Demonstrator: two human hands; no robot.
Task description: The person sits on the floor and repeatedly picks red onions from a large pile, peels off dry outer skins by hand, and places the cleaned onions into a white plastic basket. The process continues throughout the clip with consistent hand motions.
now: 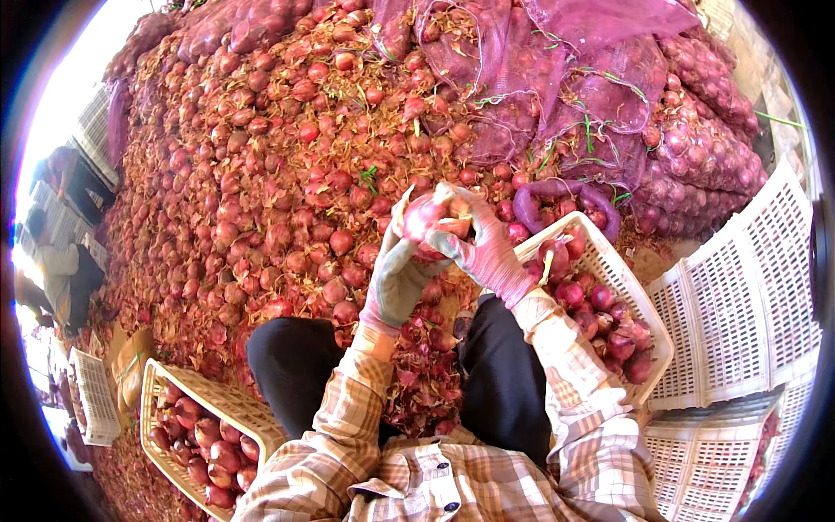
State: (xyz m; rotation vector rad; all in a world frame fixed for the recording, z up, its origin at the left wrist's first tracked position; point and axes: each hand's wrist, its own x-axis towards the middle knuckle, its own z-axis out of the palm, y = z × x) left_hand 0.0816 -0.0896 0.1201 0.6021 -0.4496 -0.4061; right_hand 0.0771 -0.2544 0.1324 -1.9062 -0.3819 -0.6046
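Across the ground, onion heap (261, 174): Red bulbs and dry, papery skins spread outward from the worker's knees (300, 365).
Mesh sacks (704, 165): Bulging purple bags stand along the heap's far right edge.
Right crate (663, 344): Red onions lie between its rims, its left edge just beside the worker's right wrist.
Left crate (235, 404): More bulbs crowd toward its near corner.
Left hand (391, 270): Gloved fingers curve partly closed, cupping the onion's left side and underside.
Right hand (487, 248): Gloved fingers and thumb bend inward, gripping its right side by a brownish flap of skin.
Onion (424, 217): Raised above the heap, left of the right crate's far edge, it looks light and firm, likely to bruise if dropped. Loose skin may slide or tear; the widest part of the bulb offers the surest hold, with light pressure.
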